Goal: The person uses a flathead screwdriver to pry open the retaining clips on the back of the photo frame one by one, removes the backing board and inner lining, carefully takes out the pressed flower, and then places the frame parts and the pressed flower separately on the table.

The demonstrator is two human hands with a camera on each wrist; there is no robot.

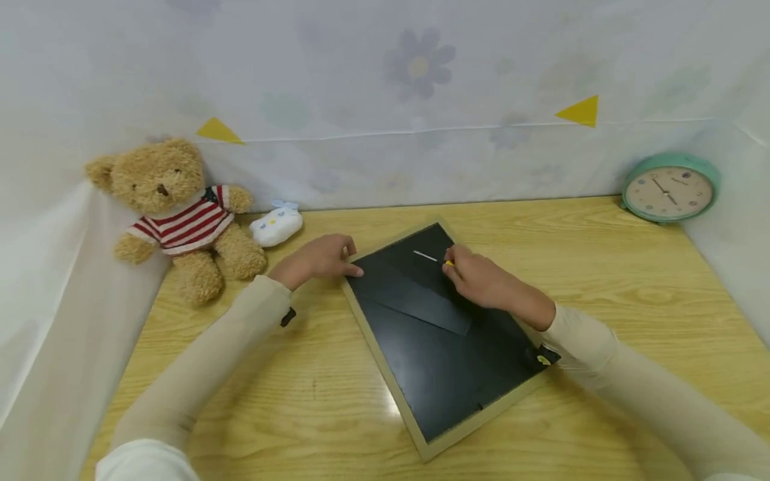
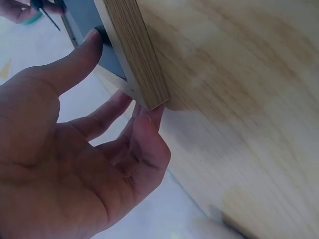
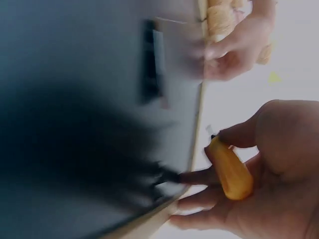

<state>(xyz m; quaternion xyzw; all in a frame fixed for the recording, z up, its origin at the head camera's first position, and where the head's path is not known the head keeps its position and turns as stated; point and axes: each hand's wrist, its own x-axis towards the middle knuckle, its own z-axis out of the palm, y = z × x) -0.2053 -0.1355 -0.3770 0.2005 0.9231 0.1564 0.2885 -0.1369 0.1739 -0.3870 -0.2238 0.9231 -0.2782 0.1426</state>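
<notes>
A picture frame (image 1: 415,374) with a light wood border lies back side up and at a slant on the table, its black backing and stand leg (image 1: 430,308) showing. At its far left corner my left hand (image 1: 325,255) grips the wooden border (image 2: 132,55), thumb over the backing and other fingers around the outer edge. My right hand (image 1: 484,279) holds a screwdriver (image 3: 230,172) by its yellow handle, over the upper right part of the backing. The thin metal shaft (image 1: 426,256) points left towards the left hand. In the right wrist view fingertips are right at the frame's edge.
A teddy bear (image 1: 186,224) in a striped shirt sits at the back left, beside a small white plush (image 1: 277,225). A green-rimmed clock (image 1: 670,190) stands at the back right. A white patterned curtain (image 1: 361,73) hangs behind the wooden table (image 1: 637,280).
</notes>
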